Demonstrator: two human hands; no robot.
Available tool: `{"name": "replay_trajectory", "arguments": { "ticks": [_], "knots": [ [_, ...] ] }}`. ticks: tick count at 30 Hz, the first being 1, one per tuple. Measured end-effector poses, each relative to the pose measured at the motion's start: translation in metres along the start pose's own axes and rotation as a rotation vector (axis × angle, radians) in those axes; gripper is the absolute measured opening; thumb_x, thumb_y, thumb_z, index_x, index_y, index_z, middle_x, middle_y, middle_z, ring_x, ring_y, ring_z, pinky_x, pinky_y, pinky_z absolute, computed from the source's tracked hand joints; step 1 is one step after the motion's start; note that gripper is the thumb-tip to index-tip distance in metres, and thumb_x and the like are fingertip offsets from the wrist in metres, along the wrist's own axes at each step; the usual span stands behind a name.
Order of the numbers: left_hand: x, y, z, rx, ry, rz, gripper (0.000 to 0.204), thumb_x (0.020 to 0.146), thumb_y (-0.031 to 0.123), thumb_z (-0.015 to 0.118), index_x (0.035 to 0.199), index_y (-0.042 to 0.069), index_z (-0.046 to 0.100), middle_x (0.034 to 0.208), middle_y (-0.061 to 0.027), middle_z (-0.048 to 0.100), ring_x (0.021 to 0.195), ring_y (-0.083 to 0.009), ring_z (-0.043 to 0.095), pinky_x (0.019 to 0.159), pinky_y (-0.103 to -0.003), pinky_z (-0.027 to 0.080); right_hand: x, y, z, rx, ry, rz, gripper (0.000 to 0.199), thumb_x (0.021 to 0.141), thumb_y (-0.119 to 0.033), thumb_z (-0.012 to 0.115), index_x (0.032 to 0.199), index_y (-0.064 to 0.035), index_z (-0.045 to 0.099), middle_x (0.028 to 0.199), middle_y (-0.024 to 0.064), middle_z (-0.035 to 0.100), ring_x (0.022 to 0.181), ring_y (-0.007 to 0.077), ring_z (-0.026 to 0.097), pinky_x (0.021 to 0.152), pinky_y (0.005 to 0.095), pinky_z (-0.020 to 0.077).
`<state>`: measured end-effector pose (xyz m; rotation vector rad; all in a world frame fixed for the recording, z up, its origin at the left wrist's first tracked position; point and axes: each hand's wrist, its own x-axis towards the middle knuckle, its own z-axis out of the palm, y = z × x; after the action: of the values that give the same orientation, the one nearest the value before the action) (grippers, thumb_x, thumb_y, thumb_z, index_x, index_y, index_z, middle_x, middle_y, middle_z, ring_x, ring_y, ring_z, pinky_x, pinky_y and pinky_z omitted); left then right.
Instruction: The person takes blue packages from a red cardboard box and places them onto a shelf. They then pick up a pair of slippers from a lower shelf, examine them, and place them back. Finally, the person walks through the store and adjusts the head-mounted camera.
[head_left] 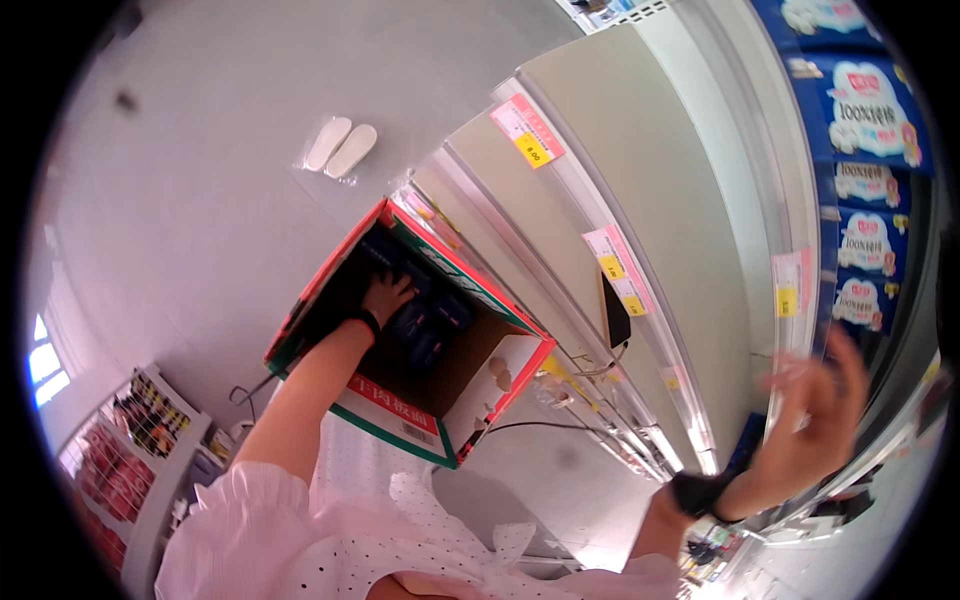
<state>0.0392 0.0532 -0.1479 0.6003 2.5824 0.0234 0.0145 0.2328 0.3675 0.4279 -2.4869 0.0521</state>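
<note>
My left hand (385, 298) reaches down into an open cardboard box (380, 418) with red and green edges. Its fingers are spread over several dark blue packs (425, 335) lying inside; the shadow hides whether it grips one. At the right, my right hand (815, 405) is raised in front of the shelving, somewhat blurred, fingers loosely curved and apart with nothing visible in them. Behind its wrist, partly hidden, a dark blue pack (745, 445) lies on a shelf board.
Tiered shelves (640, 130) with pink and yellow price tags (528, 132) curve along the right. Blue printed packs (868, 120) fill the far-right shelf. A dark phone-like slab (614, 312) with a cord hangs at a shelf edge. White slippers (340, 147) lie on the floor; a goods rack (130, 440) stands left.
</note>
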Motion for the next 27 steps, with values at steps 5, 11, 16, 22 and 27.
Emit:
{"name": "replay_trajectory", "arguments": {
  "ticks": [5, 11, 16, 22, 27],
  "knots": [
    [0.011, 0.015, 0.027, -0.03, 0.009, -0.118, 0.046, 0.082, 0.019, 0.044, 0.127, 0.024, 0.034, 0.126, -0.0048, 0.033, 0.109, -0.0292, 0.039, 0.081, -0.051, 0.038, -0.047, -0.016, 0.031, 0.474, -0.297, 0.416, 0.038, 0.067, 0.007, 0.059, 0.104, 0.0002, 0.053, 0.068, 0.0072, 0.064, 0.055, 0.0104, 0.06, 0.06, 0.0182, 0.0416],
    [-0.001, 0.011, 0.036, 0.118, 0.118, -0.007, 0.042, 0.081, 0.021, 0.045, 0.123, 0.019, 0.037, 0.121, -0.0058, 0.037, 0.104, -0.0297, 0.043, 0.073, -0.05, 0.042, -0.065, 0.007, 0.037, 0.471, -0.45, 0.479, 0.032, 0.07, 0.007, 0.058, 0.101, -0.0003, 0.055, 0.071, 0.0077, 0.064, 0.056, 0.0121, 0.061, 0.053, 0.0188, 0.0442],
    [-0.007, 0.007, 0.016, -0.116, -0.044, -0.036, 0.054, 0.072, 0.021, 0.057, 0.122, 0.015, 0.039, 0.122, -0.0101, 0.038, 0.101, -0.0313, 0.049, 0.071, -0.048, 0.045, -0.079, 0.017, 0.038, 0.496, -0.528, 0.463, 0.029, 0.07, 0.005, 0.059, 0.099, -0.0009, 0.057, 0.073, 0.0066, 0.063, 0.058, 0.0121, 0.061, 0.053, 0.0198, 0.0452],
    [-0.067, -0.024, -0.136, -0.337, -0.133, 0.202, 0.086, 0.039, 0.015, 0.074, 0.118, 0.007, 0.043, 0.114, -0.0167, 0.045, 0.095, -0.0321, 0.053, 0.074, -0.037, 0.046, -0.095, -0.001, 0.049, 0.645, -0.742, 0.481, 0.029, 0.07, 0.0, 0.064, 0.098, -0.0027, 0.057, 0.078, 0.007, 0.064, 0.062, 0.0119, 0.06, 0.056, 0.0215, 0.0459],
    [-0.125, -0.052, -0.242, -0.82, -0.01, 0.666, 0.076, 0.048, -0.003, 0.066, 0.118, 0.012, 0.04, 0.114, -0.0098, 0.044, 0.102, -0.0298, 0.048, 0.081, -0.035, 0.045, -0.108, -0.007, 0.09, 0.82, -1.085, 0.2, 0.046, 0.068, -0.005, 0.067, 0.11, -0.0032, 0.05, 0.093, 0.0095, 0.06, 0.075, 0.0136, 0.06, 0.061, 0.024, 0.0463]
  ]
}}
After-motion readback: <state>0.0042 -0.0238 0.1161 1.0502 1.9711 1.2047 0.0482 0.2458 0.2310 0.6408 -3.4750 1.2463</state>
